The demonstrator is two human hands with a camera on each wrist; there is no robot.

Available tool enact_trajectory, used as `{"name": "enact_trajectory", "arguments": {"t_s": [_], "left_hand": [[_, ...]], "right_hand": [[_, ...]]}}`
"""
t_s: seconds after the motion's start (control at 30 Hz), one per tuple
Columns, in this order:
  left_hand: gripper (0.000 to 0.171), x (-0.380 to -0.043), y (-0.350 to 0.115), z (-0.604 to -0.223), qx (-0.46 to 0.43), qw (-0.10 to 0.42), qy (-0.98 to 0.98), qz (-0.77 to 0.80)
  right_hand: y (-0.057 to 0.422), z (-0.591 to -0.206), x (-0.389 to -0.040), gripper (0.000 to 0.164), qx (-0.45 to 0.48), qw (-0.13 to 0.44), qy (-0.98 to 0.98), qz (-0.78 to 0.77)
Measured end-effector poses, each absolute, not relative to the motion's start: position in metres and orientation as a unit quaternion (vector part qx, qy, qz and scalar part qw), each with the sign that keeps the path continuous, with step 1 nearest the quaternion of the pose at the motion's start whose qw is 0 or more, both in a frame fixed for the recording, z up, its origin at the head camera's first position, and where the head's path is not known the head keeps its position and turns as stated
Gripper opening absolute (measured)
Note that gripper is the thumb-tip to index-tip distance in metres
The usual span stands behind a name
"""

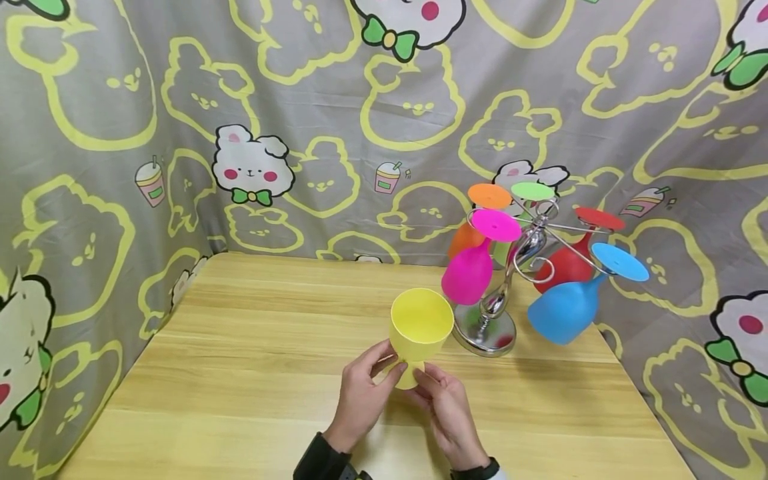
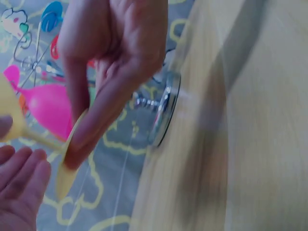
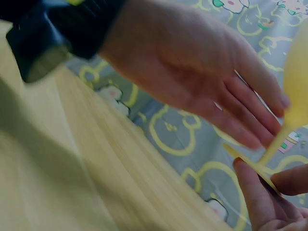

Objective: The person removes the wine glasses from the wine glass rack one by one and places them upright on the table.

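A yellow goblet (image 1: 420, 327) is held upright between both hands, its mouth tipped toward the head camera. My left hand (image 1: 366, 390) holds it where the bowl meets the stem, with the thumb in front and the fingers behind. In the left wrist view its fingers lie along the stem below the bowl. My right hand (image 1: 450, 410) pinches the edge of the round foot between thumb and fingers, as the right wrist view shows around the foot (image 3: 255, 166). The goblet hangs over the wooden table (image 1: 240, 373), in front of the rack.
A chrome goblet rack (image 1: 495, 303) stands at the back right. Orange, green, pink (image 1: 471, 273), red (image 1: 567, 263) and blue (image 1: 564, 310) goblets hang upside down from its arms. A patterned curtain (image 1: 324, 100) encloses the table's back and sides.
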State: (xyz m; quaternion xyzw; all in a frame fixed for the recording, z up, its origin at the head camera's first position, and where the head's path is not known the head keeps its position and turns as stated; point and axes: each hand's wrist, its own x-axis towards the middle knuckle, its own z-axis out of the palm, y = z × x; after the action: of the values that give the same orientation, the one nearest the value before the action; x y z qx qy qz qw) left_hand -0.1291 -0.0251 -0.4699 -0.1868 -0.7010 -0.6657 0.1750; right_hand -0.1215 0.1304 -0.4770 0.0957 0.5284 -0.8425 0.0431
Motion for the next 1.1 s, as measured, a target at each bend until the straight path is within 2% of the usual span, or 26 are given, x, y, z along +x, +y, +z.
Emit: {"name": "enact_trajectory", "arguments": {"t_s": [0.13,0.27,0.9,1.1], "left_hand": [[0.028,-0.127,-0.019,-0.472,-0.145,0.219,-0.708,-0.656],[0.025,-0.127,-0.019,-0.473,-0.117,0.252,-0.71,-0.647],[0.022,-0.134,-0.036,-0.475,-0.089,0.249,-0.711,-0.651],[0.022,-0.142,-0.055,-0.471,-0.049,0.251,-0.729,-0.635]], "right_hand": [[0.118,-0.477,-0.117,0.02,0.093,0.05,0.51,-0.854],[0.109,-0.477,-0.116,0.023,0.095,0.052,0.505,-0.856],[0.107,-0.481,-0.117,0.045,0.054,0.073,0.557,-0.825],[0.122,-0.477,-0.117,0.043,0.002,0.025,0.655,-0.755]]}}
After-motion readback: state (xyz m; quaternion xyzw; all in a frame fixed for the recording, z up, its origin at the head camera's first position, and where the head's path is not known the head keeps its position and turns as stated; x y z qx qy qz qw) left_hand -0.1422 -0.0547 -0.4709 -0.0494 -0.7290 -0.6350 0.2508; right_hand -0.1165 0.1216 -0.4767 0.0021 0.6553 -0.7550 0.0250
